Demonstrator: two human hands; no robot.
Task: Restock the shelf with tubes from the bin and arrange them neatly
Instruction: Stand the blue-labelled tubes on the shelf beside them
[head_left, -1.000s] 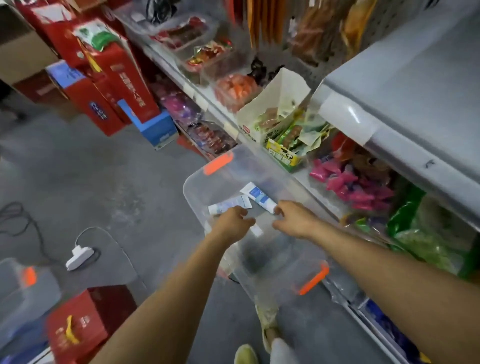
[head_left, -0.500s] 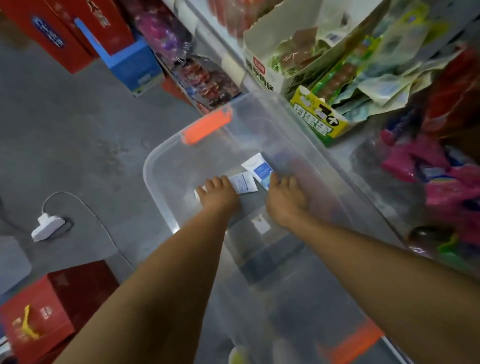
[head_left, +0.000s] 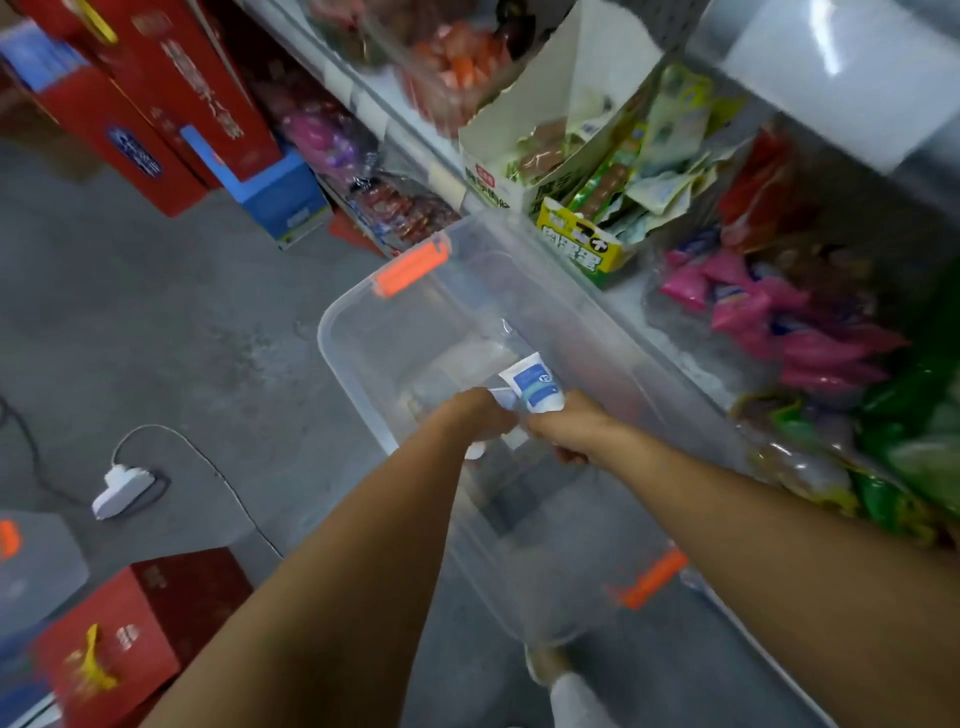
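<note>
A clear plastic bin (head_left: 363, 306) with orange clips stands on the floor against the shelf. Both of my hands are inside it, close together. My right hand (head_left: 569, 428) grips a white tube with a blue label (head_left: 535, 382), its flat end sticking up past my knuckles. My left hand (head_left: 475, 415) is curled round another white tube (head_left: 503, 397); only a little of it shows at my fingers, and its cap end shows below my wrist. I cannot see any other tube in the bin.
The shelf (head_left: 675, 343) on the right holds pink, green and red snack packs and open cartons. A grey upper shelf (head_left: 841, 78) overhangs it. Red gift boxes (head_left: 171, 104) stand at the back left, another (head_left: 135, 623) near my left arm. A white power strip (head_left: 122, 491) lies on the floor.
Both hands pressed on the tubes lying on the bin's bottom; now they have closed round them and lifted them. The camera has pulled back slightly.
</note>
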